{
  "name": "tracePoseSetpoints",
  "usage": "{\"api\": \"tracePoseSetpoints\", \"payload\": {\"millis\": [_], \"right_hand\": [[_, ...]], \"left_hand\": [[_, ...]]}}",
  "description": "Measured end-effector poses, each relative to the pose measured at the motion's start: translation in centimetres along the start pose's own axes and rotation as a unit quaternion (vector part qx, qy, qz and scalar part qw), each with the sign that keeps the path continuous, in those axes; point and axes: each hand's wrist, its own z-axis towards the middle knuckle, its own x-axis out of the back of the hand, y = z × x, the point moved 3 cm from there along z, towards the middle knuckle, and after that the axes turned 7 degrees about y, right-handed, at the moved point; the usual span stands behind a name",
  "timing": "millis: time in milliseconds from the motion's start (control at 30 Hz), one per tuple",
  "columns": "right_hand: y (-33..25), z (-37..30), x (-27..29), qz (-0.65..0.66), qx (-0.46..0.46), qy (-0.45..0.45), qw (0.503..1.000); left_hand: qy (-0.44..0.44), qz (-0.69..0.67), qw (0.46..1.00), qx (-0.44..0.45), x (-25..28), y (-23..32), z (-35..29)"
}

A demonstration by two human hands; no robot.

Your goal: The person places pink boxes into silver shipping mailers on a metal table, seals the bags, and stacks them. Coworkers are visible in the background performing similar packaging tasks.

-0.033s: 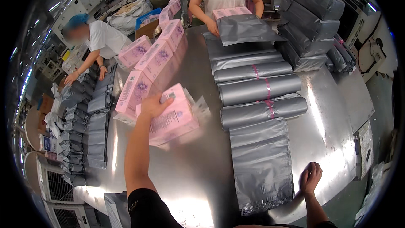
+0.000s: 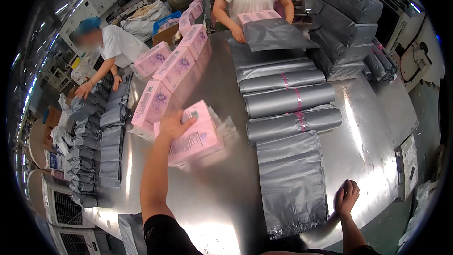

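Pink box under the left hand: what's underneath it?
The left hand rests on top of the pink box, which sits on the shiny metal table. It may rest on a second pink box; the contact beneath is hidden. The right hand rests apart at the table's edge.
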Motion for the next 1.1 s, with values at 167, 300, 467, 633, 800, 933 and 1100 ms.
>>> {"api": "tracePoseSetpoints", "payload": {"millis": [167, 300, 467, 633, 800, 933, 1100], "right_hand": [[2.1, -1.9, -1.3, -0.084, 0.039, 0.044, 0.995], [2.5, -1.4, -1.7, -0.04, 0.016, 0.041, 0.998], [3.4, -1.8, -1.8, -0.035, 0.037, 0.049, 0.998], [-7.6, 10.2, 0.8, 0.046, 0.132, -0.258, 0.956], [-38.0, 24.6, 7.5, 0.211, 0.423, -0.378, 0.796], [-49.9, 26.3, 8.4, 0.186, 0.345, -0.053, 0.918], [-48.1, 1.0, 2.1, -0.046, 0.729, -0.42, 0.539]], "left_hand": [[0.07, 0.037, 0.997, -0.022, 2.8, 3.2, -11.0], [0.091, 0.016, 0.994, -0.06, 3.1, 2.7, -15.8], [-0.041, -0.096, 0.994, 0.042, 1.1, -0.2, -15.9], [-0.145, -0.05, 0.988, 0.016, 2.8, -0.5, -17.7], [-0.351, -0.366, 0.853, 0.127, 2.0, -2.3, -24.9], [-0.266, -0.357, 0.871, 0.209, 4.1, -2.4, -32.2], [0.179, -0.046, 0.97, 0.158, 7.5, 0.7, -39.3]]}}
